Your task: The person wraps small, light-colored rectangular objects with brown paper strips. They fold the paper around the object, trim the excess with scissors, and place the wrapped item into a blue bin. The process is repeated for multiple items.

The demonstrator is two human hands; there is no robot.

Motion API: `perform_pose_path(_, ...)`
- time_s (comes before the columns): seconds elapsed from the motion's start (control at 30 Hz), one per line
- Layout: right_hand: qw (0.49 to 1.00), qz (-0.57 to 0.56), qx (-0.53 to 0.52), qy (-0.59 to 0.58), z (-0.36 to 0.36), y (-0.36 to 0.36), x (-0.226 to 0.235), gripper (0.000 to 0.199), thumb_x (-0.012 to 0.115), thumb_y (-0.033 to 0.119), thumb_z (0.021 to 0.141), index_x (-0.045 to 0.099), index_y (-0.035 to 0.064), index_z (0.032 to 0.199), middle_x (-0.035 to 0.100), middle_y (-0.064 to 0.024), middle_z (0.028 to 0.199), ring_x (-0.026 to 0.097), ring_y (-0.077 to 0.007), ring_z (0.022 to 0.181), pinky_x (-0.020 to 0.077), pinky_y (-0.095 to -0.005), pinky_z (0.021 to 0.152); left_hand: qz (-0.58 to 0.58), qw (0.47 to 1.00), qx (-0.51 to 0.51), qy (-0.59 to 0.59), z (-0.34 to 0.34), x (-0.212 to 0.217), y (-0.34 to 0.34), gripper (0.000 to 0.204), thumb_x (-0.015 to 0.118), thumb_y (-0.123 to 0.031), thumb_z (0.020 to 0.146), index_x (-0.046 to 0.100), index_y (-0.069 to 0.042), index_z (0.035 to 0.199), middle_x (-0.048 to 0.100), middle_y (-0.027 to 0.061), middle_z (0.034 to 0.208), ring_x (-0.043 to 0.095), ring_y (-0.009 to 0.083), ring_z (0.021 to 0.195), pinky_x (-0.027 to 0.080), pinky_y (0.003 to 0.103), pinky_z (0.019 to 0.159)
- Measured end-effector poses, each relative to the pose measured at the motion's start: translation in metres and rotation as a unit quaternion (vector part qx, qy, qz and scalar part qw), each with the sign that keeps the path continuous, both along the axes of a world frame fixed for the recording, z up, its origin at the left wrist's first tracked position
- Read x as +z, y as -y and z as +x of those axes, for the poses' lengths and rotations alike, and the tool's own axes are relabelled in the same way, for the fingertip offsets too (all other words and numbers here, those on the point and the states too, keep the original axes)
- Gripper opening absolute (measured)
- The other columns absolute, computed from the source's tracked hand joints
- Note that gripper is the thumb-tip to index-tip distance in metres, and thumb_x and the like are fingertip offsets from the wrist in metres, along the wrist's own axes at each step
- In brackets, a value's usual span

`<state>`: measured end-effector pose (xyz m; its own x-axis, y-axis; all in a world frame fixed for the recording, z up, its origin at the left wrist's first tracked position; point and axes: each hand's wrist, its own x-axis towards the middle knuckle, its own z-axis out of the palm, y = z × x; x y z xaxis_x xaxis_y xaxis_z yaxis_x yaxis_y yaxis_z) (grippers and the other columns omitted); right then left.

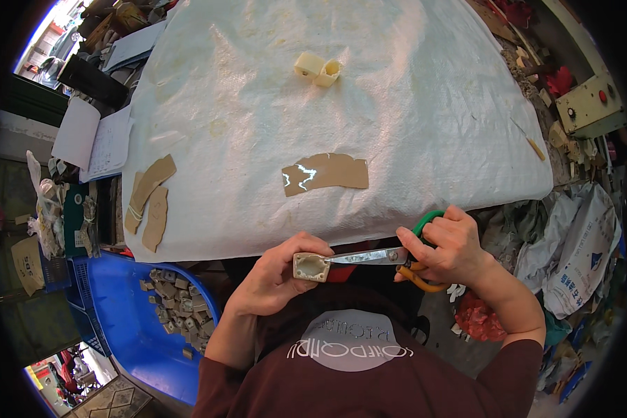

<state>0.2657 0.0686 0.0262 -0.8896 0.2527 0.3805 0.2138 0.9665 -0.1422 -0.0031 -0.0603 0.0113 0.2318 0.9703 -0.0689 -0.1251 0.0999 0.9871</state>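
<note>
In front of my body, just off the table's near edge, my left hand [277, 273] grips a small beige hollow block [311, 267] with its opening facing up. My right hand [447, 245] is closed round a pair of scissors [373, 257] with one green and one orange handle. The blades lie together and point left, their tip at the block's right rim. Whether the tip touches the rim or reaches inside, I cannot tell. Beyond the hands, a brown curved piece [325, 174] with shiny marks lies on the white sheet [237, 209].
Two cream hollow pieces [318, 69] sit farther back. More brown pieces [150, 198] lie at the left. A blue tub [118, 313] with several small blocks [181, 306] stands at lower left. A thin tool [534, 147] and a control box [592, 104] are at right, above plastic bags [571, 258].
</note>
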Motion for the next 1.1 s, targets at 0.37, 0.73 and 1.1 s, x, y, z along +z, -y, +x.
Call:
perform_pose_path(0.37, 0.999, 0.046, 0.022, -0.001, 0.009, 0.004, -0.011, 0.042, 0.071, 0.035, 0.067, 0.060, 0.0159, 0.103, 0.037, 0.0053, 0.057, 0.039, -0.0096, 0.045, 0.0263, -0.0260, 0.049, -0.030, 0.999, -0.042, -0.006, 0.002, 0.001, 0.003, 0.031, 0.067, -0.003, 0.075, 0.056, 0.001, 0.103, 0.056, 0.0103, 0.099, 0.053, 0.0182, 0.090, 0.041, 0.029, 0.079)
perform_pose_path(0.73, 0.991, -0.036, 0.007, 0.127, 0.032, 0.000, -0.001, 0.055, 0.078, 0.039, 0.058, 0.059, 0.0158, 0.105, 0.048, 0.0020, 0.067, 0.048, -0.0178, 0.061, 0.0321, -0.0367, 0.069, 0.085, 0.978, 0.097, -0.161, -0.027, 0.001, 0.025, 0.040, 0.065, 0.012, 0.065, 0.057, -0.003, 0.102, 0.056, 0.0118, 0.105, 0.057, 0.0208, 0.099, 0.044, 0.031, 0.084)
perform_pose_path(1.1, 0.840, -0.042, -0.540, -0.036, 0.238, -0.171, -0.052, 0.043, 0.060, 0.012, 0.082, 0.052, 0.0107, 0.125, 0.057, -0.0132, 0.110, 0.055, -0.0276, 0.098, 0.0425, -0.0370, 0.087, -0.004, 0.841, 0.451, -0.299, -0.078, -0.029, 0.118, 0.027, 0.056, 0.009, 0.076, 0.057, -0.002, 0.101, 0.056, 0.0058, 0.096, 0.055, 0.0130, 0.087, 0.044, 0.025, 0.078)
